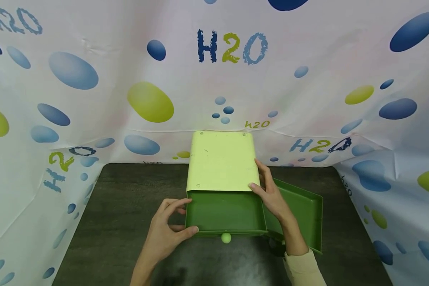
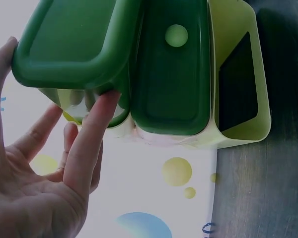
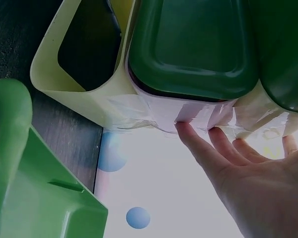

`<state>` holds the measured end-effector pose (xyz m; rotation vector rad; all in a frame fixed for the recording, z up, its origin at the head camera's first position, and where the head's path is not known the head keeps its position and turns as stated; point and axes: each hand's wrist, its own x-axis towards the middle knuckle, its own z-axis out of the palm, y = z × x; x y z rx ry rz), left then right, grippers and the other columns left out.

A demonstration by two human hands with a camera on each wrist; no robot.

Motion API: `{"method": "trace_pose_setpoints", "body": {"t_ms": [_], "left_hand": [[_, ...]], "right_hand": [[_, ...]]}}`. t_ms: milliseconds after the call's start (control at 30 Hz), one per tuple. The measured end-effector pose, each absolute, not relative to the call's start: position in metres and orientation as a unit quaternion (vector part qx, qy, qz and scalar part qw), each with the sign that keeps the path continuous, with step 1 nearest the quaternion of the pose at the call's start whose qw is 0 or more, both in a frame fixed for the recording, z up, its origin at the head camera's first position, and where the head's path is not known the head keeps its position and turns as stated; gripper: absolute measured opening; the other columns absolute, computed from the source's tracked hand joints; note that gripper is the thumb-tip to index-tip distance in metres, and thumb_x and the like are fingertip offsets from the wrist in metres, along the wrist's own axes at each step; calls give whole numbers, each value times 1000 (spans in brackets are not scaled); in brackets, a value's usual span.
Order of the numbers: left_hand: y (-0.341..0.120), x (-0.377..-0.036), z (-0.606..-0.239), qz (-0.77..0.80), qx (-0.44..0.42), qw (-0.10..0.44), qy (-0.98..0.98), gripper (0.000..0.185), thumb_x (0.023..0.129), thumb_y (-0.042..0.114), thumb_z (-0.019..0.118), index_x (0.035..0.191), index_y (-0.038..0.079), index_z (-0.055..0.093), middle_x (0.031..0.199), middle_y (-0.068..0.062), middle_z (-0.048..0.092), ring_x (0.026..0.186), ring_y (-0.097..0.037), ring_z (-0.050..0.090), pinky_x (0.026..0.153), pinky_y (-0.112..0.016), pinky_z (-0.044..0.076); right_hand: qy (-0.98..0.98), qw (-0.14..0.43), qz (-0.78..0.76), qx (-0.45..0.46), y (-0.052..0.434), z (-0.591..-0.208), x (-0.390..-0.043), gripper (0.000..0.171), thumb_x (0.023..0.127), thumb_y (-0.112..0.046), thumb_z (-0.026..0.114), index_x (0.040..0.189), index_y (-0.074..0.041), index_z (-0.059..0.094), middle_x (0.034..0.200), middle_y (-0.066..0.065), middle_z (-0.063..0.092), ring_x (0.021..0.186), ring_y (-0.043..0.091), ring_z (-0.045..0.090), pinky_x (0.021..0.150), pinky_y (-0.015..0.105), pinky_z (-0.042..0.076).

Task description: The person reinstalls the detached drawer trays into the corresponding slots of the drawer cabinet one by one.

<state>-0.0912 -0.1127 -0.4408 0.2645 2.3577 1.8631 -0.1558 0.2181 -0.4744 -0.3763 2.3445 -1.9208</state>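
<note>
Gripping the dark green drawer at its front-left corner, the left hand is curling thumb and fingers round it; the right hand is resting straight fingers on the pale cabinet (right edge). The drawer's long axis is pointing toward the person, on the desk.

Left hand curled in a grip; right hand extended, fingers straight.
</note>
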Motion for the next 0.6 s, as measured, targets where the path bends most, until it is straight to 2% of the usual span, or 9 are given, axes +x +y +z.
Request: {"method": "trace_pose_setpoints", "body": {"t_ms": [67,167,367,600], "left_hand": [[-114,-91,-441,618,89,62,778,58,74,16,89,127,22,66,117,-14,49,103,-26,53,68,-29,59],[-117,-91,-443,627,93,67,771,58,73,16,90,125,21,67,118,-10,49,104,-25,52,71,-31,59],[-119,-91,-445,633,102,70,764,63,70,12,91,127,21,65,122,-6,49,106,-27,51,76,-32,59],[-116,-94,-447,618,103,56,777,60,69,18,92,123,24,67,119,-3,50,105,-25,50,80,-31,57]], "right_hand": [[767,44,-628,-123,218,-474,-156,69,105,-16,50,159,-33,11,164,7,8,141,41,31,95,47,48],[769,45,-626,-123,217,-473,-157,69,105,-16,50,159,-33,11,164,7,8,141,41,32,94,48,48],[768,43,-628,-120,215,-472,-156,69,105,-16,50,159,-33,12,163,7,10,140,40,32,94,42,48],[766,42,-630,-120,216,-473,-155,69,105,-15,50,159,-32,12,163,8,11,142,40,30,94,35,48]]}}
